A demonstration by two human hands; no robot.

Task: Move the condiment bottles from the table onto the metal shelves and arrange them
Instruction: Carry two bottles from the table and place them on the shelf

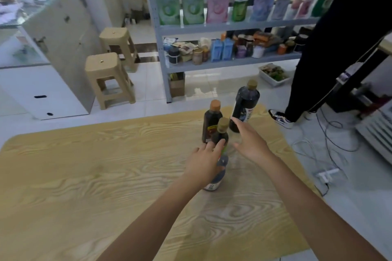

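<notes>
Bottles (220, 133) are standing on the table (84, 176), three together. Left hand (203, 163) is touching the nearest one, right hand (250, 142) is reaching in, fingers wide. Next, grabbing comes.

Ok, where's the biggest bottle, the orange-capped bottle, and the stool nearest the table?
biggest bottle (244, 101): head view, on its dark body.
orange-capped bottle (215, 104): head view, on its cap.
nearest stool (101, 62): head view, on its seat.
</notes>
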